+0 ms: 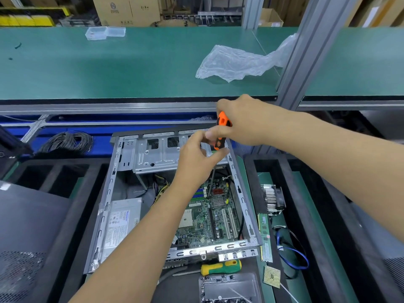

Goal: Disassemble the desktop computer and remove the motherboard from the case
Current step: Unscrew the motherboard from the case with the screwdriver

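Nearest, below both grips: green-and-yellow screwdriver (221, 267) lying flat on the bench (317, 215), just outside the near rim of the case (109, 189). To its right, a bare processor chip (272, 276), a memory stick (265, 237) standing along the case's right wall, a looped blue cable (293, 254), and farther up a finned heatsink with fan (273, 200).

Inside the open case, under the left forearm: motherboard (209, 219) seated flat in the right half, power supply (122, 221) in the left half, yellow and black wires between them. Metal drive cage (157, 154) across the far end, left of the grips.

Left grip (196, 156) over the far right part of the case, fingers curled, thumb and fingertips pinching the lower end of the orange screwdriver (222, 130) handle. Right grip (242, 119) directly above and touching, wrapped round the top of that handle. Shaft pointing steeply down, tip meeting the motherboard near a red connector.

Beyond the grips: coil of grey cable (67, 141) to the far left, a green shelf (109, 66) carrying a crumpled plastic bag (236, 62) and a clear plastic box (105, 32), cardboard boxes (126, 9) behind.
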The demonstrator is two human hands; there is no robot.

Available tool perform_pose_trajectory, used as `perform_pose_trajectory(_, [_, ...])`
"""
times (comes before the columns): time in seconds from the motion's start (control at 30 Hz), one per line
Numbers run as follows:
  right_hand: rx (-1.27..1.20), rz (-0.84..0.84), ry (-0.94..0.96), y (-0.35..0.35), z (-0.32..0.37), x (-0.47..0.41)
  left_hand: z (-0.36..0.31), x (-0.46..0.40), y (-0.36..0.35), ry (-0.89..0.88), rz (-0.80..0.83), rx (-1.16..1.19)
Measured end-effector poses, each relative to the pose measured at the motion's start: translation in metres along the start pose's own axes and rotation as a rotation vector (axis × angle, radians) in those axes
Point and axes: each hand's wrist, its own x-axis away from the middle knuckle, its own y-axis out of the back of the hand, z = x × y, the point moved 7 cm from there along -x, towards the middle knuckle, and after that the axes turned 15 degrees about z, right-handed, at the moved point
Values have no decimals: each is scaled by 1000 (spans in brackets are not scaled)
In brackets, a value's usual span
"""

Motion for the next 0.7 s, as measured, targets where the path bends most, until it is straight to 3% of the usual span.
perform_pose_trajectory(0.2, [-91,69,78,-3,1,0,7,2,-7,-26,89,44])
perform_pose_trajectory(0.37, [-79,-37,72,-7,-1,4,11,-2,-6,29,21,27])
perform_pose_trajectory(0.53, [-216,-27,178,-10,2,7,14,2,-15,-21,109,129])
perform_pose_trajectory(0.7, [-299,15,211,-12,1,8,11,5,-12,-41,36,113])
